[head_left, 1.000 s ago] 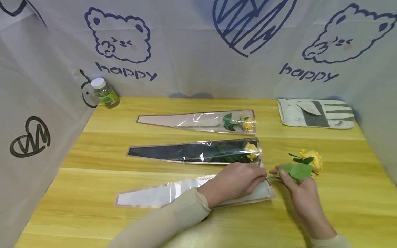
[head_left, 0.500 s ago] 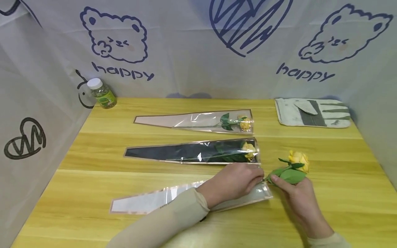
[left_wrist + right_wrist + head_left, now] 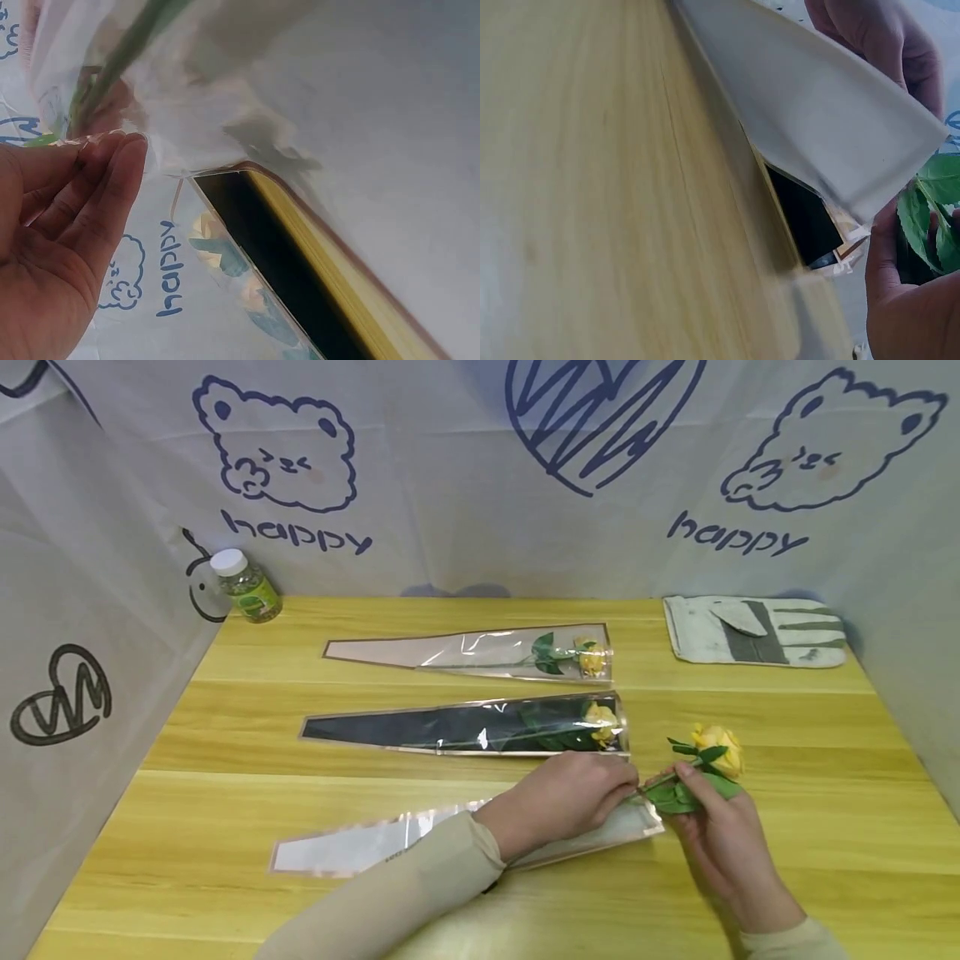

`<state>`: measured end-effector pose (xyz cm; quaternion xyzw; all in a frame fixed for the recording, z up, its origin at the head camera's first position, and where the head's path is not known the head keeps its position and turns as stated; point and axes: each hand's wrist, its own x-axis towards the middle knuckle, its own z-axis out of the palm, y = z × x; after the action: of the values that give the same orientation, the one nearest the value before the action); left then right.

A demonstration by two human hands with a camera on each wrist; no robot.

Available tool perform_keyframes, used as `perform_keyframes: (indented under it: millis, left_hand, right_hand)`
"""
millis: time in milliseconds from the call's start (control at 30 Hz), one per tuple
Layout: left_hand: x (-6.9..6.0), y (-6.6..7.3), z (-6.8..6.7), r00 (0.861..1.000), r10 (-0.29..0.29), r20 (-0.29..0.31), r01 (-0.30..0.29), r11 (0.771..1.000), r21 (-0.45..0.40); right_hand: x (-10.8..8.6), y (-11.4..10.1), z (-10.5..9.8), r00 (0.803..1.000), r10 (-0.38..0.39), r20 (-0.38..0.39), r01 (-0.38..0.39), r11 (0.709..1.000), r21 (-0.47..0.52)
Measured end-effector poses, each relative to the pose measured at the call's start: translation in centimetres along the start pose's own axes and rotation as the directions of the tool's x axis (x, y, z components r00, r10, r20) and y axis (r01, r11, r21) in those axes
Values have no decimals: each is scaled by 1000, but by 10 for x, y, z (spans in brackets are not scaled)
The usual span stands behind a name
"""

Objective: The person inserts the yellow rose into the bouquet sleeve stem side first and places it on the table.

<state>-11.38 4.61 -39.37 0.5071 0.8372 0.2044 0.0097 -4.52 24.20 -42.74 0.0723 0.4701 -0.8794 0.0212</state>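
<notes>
My left hand pinches the clear film at the wide mouth of a white flower sleeve, which is lifted off the table at that end. In the left wrist view, the fingertips of the left hand hold the film's edge, and a green stem shows behind the film. My right hand grips a yellow rose by its stem, thumb just below the bloom. Its leaves lie against the right hand in the right wrist view. The stem's lower end is hidden behind the left hand.
Behind lie a black sleeve and a pale sleeve, each with a yellow rose inside. A work glove lies at the back right. A white-capped jar stands at the back left. Printed cloth walls the wooden table.
The rose has moved left toward the sleeve's mouth. My right thumb has shifted up the stem nearer the bloom. My left hand stays at the film's edge.
</notes>
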Motion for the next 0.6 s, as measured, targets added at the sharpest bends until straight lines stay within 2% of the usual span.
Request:
perform_keyframes:
  millis: [67,233,300,467,600]
  left_hand:
    - [0,0,-1,1000,5,-1,-5,1000,-4]
    - [-1,0,-3,1000,14,-11,-14,999,-30]
    - [0,0,-4,1000,19,-14,-19,999,-40]
    - [0,1,-5,1000,25,-5,-25,999,-38]
    - [1,1,-5,1000,27,-1,-27,999,-33]
  right_hand:
    - [0,0,-1,1000,3,5,-3,1000,-7]
    - [1,0,-2,1000,9,23,-11,996,86]
    - [1,0,-2,1000,21,13,-22,995,93]
    - [2,0,0,999,51,-15,-50,996,73]
    - [3,0,2,998,22,-55,-21,999,29]
